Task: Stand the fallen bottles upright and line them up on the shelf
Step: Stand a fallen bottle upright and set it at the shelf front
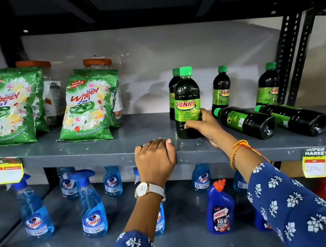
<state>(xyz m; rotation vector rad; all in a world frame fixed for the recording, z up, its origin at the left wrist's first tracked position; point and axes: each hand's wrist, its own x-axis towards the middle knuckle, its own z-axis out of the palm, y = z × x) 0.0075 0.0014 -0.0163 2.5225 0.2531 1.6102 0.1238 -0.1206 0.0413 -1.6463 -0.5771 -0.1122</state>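
Observation:
My right hand [203, 127] grips the lower part of a dark green Sunny bottle [186, 100] that stands upright near the front of the grey shelf [99, 149]. Another upright bottle [174, 85] stands right behind it. Two more stand at the back: one [220, 89] in the middle and one [268, 85] by the right post. Two bottles lie on their sides to the right, caps pointing left: one [246, 121] close to my right hand and one [295, 118] further right. My left hand [155, 159] is closed over the shelf's front edge.
Green Wheel detergent packs [88, 105] and orange-lidded jars [97, 63] fill the shelf's left half. A black perforated post [291, 54] bounds the right side. Blue Colin spray bottles [92, 210] and a Harpic bottle [219, 208] stand on the shelf below. Yellow price tags [325, 165] hang on the edge.

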